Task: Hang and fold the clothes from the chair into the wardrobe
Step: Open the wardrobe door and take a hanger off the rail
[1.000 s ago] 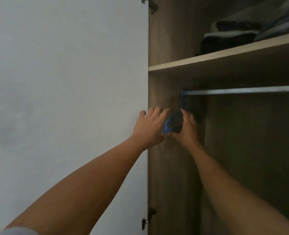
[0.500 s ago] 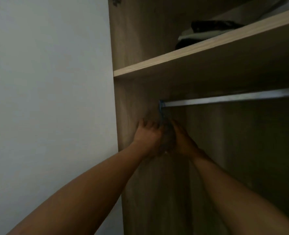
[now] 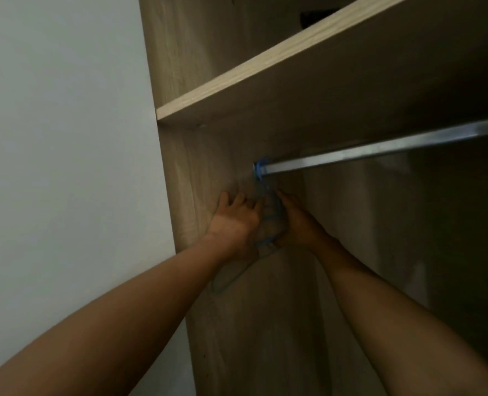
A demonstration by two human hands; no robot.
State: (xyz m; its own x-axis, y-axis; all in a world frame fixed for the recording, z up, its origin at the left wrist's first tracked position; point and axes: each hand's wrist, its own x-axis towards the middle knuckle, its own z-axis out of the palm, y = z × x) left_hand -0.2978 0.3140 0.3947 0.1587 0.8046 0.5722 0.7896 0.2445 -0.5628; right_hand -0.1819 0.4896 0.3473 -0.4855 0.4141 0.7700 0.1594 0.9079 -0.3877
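Hanger (image 3: 272,216), seemingly between left hand (image 3: 234,227), right hand (image 3: 297,224)

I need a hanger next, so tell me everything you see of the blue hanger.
The blue hanger looks like thin plastic, seemingly bare. Its hook sits over the left end of the metal rail, beside the wardrobe side wall. Its body hangs down between the left hand and right hand, both touching it.

Home: wardrobe (image 3: 197,167) w/ rail (image 3: 380,148), shelf (image 3: 265,81)
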